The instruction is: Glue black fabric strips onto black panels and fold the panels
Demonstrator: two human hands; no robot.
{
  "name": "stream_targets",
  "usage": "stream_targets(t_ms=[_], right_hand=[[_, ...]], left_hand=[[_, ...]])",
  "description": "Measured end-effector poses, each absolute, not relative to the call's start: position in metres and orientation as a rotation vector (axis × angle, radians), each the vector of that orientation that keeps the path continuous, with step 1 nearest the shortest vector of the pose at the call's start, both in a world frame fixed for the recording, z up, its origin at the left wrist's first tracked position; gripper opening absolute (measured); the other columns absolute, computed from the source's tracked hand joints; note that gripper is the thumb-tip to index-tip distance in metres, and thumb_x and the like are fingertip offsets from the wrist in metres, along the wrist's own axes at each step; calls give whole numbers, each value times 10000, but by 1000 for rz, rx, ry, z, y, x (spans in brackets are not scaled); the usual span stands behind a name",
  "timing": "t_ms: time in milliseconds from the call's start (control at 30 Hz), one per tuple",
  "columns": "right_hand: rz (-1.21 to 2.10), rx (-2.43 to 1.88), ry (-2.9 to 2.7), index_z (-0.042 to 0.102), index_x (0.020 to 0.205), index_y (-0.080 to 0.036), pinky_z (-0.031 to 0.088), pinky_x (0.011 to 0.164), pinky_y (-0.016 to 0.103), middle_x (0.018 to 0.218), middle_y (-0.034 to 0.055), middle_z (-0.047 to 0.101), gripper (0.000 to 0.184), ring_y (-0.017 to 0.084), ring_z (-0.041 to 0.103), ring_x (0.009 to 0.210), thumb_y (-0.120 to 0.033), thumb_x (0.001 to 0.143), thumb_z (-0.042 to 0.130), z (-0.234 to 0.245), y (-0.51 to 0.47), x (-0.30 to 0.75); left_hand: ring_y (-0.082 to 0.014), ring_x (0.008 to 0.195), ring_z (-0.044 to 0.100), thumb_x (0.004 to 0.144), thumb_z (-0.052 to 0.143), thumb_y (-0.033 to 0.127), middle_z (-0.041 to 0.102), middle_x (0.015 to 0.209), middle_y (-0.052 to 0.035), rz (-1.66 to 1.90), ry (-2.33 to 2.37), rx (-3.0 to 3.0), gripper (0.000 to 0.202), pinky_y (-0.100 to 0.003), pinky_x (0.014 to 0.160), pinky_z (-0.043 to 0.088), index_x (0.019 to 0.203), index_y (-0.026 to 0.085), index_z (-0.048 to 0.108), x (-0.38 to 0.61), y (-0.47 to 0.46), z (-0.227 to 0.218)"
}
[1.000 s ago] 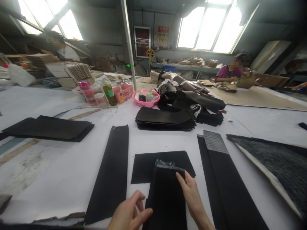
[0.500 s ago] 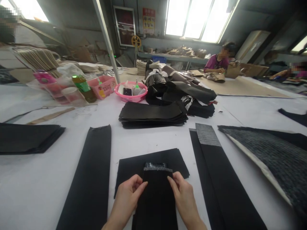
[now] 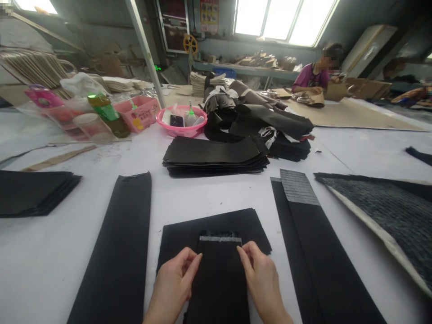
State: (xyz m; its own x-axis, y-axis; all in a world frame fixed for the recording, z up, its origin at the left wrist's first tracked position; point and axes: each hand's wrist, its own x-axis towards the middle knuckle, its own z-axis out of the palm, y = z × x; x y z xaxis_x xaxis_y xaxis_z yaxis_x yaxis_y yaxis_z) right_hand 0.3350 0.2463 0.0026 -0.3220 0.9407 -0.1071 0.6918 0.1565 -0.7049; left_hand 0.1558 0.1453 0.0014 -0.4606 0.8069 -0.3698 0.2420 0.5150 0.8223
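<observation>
A long black fabric strip [image 3: 219, 279] with a grey band along its far end lies over a black sheet [image 3: 182, 234] on the white table. My left hand [image 3: 177, 276] pinches the strip's left edge between thumb and fingers, a little below the grey band. On the opposite edge, near the far corner, my right hand [image 3: 261, 274] has a similar pinch. Just past the grey band, a dark glossy patch [image 3: 219, 233] shows on the sheet. The strip's near end runs out of view.
Black strips lie to the left [image 3: 118, 243] and the right [image 3: 320, 243]. A black stack [image 3: 214, 155] sits ahead, with a pink basin [image 3: 182, 132] behind it. Grey-backed material [image 3: 381, 211] is at far right. Across the table a person [image 3: 312, 76] handles brown pieces.
The strip's grey end now covers more of the glossy patch and lies flatter and straighter. Both hands keep their pinch on its edges. The camera view has shifted slightly.
</observation>
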Motion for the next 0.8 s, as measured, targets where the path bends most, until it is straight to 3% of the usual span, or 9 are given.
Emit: stream_targets(t_ms=[800], right_hand=[[817, -1721, -2262, 516, 763, -274, 332, 516, 267, 602, -16, 612, 435, 204, 605, 557, -613, 908, 285, -4, 249, 334]], left_hand=[[-85, 294, 457, 878, 438, 558, 437, 407, 80, 886, 1976, 813, 415, -153, 318, 240, 666, 202, 452, 152, 149, 1]])
